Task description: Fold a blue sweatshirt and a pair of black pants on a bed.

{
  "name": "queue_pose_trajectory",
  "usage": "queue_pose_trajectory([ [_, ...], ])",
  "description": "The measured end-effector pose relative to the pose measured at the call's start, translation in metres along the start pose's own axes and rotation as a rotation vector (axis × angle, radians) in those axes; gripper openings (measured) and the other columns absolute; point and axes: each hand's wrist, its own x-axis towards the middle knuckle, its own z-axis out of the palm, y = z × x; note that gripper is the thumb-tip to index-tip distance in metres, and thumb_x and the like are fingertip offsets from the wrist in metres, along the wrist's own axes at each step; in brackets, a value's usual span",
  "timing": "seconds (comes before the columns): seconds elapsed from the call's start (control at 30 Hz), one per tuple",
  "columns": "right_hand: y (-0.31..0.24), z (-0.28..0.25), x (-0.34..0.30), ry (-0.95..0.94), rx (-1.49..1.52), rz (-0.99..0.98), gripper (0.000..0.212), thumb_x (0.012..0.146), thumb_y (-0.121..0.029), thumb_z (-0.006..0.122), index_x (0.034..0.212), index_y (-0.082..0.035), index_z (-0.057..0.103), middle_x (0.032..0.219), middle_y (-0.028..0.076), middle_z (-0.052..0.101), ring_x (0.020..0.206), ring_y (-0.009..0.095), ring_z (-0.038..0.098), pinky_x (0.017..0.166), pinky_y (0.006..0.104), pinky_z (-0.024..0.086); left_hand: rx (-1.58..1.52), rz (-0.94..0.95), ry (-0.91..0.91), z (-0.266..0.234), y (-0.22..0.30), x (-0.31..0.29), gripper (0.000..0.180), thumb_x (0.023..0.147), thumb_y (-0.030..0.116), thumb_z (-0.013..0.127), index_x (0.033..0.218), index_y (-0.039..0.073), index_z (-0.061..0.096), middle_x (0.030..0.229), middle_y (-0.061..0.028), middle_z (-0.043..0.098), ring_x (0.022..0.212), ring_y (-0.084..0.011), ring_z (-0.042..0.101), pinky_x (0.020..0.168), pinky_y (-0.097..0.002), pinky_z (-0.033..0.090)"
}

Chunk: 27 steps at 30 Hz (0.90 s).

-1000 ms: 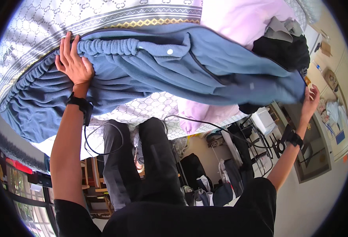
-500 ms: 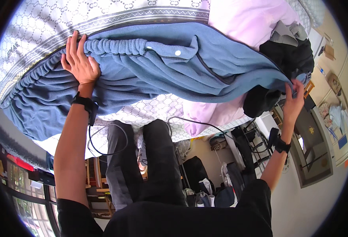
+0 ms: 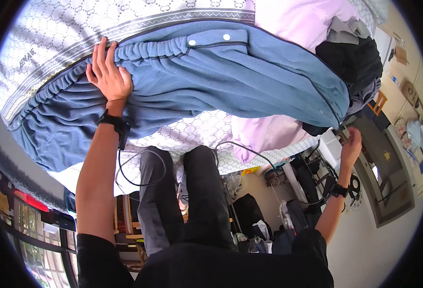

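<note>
A large blue garment [image 3: 230, 81] with a gathered elastic band and two white buttons lies spread across a bed with a grey patterned cover [image 3: 125, 19]. My left hand [image 3: 108, 74] rests flat on the gathered band near its left end, fingers spread, holding nothing. My right hand [image 3: 351, 146] hangs off the bed's right edge, below the garment's right end and apart from it. Its fingers are loosely curled, and I cannot tell whether they hold anything. Both wrists carry dark bands.
A lilac cloth [image 3: 293, 19] lies under the garment's right part, and a black clothing pile [image 3: 353, 60] sits at the far right of the bed. A black cable [image 3: 139, 168] loops by my legs. Bags and clutter [image 3: 269, 211] cover the floor to the right.
My right hand has let go of the garment's right end and dropped below the bed edge. The garment now lies flatter. My left hand stays pressed on the gathered band.
</note>
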Motion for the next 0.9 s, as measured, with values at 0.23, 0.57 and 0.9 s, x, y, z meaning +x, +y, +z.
queue_pose_trajectory([
  [0.23,-0.183,-0.011,0.036,0.027,0.246,-0.385,0.019,0.094,-0.015,0.051,0.106,-0.001,0.06,0.096,0.014,0.064,0.09,0.027,0.061,0.081,0.0327,0.045,-0.023,-0.02,-0.022,-0.004,0.002,0.003,0.053,0.074,0.022,0.044,0.127,0.016,0.051,0.143,-0.0015,0.041,0.133,-0.0189,0.035,0.107,-0.0419,0.014],
  [0.57,-0.357,0.034,0.079,-0.48,0.765,-0.219,0.041,0.083,-0.024,0.07,0.115,-0.003,0.057,0.103,0.015,0.063,0.094,0.022,0.06,0.085,0.0332,0.046,-0.057,-0.066,-0.103,-0.005,0.001,0.001,0.053,0.075,0.022,0.044,0.127,0.017,0.052,0.144,-0.0015,0.04,0.133,-0.0183,0.035,0.107,-0.0418,0.013],
  [0.9,-0.371,0.077,0.073,-0.152,0.423,-0.533,0.035,0.07,-0.014,0.078,0.078,-0.005,0.044,0.092,0.012,0.051,0.086,0.022,0.053,0.08,0.0332,0.044,-0.066,-0.088,-0.138,-0.003,-0.004,-0.004,0.054,0.072,0.026,0.046,0.124,0.021,0.056,0.142,0.0009,0.043,0.132,-0.0154,0.037,0.106,-0.0402,0.015],
])
